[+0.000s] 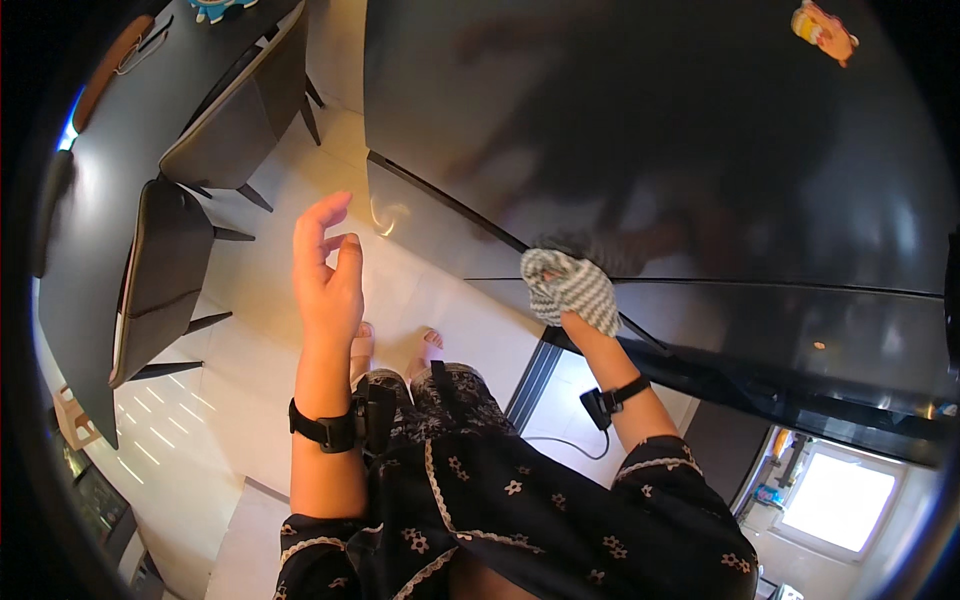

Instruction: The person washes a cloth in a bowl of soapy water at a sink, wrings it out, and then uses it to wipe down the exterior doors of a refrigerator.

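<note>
A grey-and-white striped cloth (583, 290) is bunched in my right hand (577, 323), which it mostly covers. That hand rests the cloth against the glossy dark front of a large cabinet-like appliance, probably a refrigerator (620, 110), where two dark seams meet. My left hand (328, 265) is raised in the air to the left of it, over the pale floor. Its fingers curve loosely, apart from the thumb, and nothing is in them.
Brown chairs (165, 285) stand along a dark table (120, 110) on the left. A small colourful figure (825, 32) sticks to the appliance at upper right. Below the appliance, a doorway with a dark track (535, 385) leads toward a bright window (842, 498).
</note>
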A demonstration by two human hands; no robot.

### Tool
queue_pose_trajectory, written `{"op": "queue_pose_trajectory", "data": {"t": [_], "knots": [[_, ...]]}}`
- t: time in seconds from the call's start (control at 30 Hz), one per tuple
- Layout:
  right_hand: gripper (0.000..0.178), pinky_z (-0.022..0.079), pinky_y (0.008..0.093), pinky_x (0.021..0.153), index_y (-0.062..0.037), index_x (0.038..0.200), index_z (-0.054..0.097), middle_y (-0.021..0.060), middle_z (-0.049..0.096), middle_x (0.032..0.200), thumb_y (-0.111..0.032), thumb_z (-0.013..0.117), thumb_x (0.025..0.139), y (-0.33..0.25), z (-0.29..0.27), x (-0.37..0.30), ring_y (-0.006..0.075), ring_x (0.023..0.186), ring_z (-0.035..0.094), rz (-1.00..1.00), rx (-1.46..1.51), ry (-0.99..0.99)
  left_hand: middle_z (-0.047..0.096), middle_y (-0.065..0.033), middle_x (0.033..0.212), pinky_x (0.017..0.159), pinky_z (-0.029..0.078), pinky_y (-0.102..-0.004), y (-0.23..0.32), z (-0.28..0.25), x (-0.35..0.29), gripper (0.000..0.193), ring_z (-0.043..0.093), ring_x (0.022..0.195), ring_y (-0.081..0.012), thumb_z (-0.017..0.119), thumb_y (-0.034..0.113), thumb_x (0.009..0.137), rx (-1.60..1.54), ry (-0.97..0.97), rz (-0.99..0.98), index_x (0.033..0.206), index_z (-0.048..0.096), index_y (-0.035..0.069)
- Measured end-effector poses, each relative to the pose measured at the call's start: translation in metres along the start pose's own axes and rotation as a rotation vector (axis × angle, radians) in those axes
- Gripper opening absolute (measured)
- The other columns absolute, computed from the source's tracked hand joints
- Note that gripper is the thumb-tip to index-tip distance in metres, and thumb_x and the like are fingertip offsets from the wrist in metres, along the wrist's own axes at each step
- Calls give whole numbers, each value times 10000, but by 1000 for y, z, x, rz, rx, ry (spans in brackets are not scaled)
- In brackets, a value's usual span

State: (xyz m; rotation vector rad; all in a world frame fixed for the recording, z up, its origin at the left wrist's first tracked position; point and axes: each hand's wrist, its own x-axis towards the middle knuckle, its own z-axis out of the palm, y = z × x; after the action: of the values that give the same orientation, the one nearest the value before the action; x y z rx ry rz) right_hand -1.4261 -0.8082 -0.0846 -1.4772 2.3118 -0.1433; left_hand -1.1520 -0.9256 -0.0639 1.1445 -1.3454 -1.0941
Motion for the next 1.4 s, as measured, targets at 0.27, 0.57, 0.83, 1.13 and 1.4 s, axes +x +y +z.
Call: {"op": "queue_pose_trajectory", "data": {"t": [0.27,0.57,0.83,1.13,1.4], "knots": [[299,460,389,806,-73,1112,548,137,563,1121,-152,468,834,-19,80,75,311,971,549,-704,-207,314,568,-71,991,740,450,-264,-50,32,-27,280,538,869,-158,471,-14,807,15,-96,-168,1070,552,37],[382,407,314,904,-44,1200,496,118,580,1121,-25,469,819,68,97,-10,267,1041,540,-14,401,-420,596,-70,982,771,447,-262,-99,51,-65,295,556,870,-159,558,131,827,-14,-576,-604,1110,552,51],[516,214,328,1053,-42,1356,328,125,306,1403,-111,493,872,-31,0,-5,223,1286,301,-39,1889,-502,417,-120,1324,980,335,-312,-65,123,-79,604,399,1205,-219,597,272,851,-530,-420,-567,1356,340,61],[275,378,398,971,55,1095,520,218,494,1204,-88,396,897,48,-162,-111,305,1137,488,-531,791,619,424,-244,1216,892,419,-365,-94,116,58,421,498,1063,-319,377,234,938,-346,242,-440,1279,332,-9],[249,437,361,886,61,1068,534,199,508,1181,-47,400,889,47,-139,-107,266,1051,531,-293,773,687,235,-244,1392,1070,185,-366,-140,301,-111,508,231,1304,-339,286,196,962,-220,181,-528,1368,122,-63]]}}
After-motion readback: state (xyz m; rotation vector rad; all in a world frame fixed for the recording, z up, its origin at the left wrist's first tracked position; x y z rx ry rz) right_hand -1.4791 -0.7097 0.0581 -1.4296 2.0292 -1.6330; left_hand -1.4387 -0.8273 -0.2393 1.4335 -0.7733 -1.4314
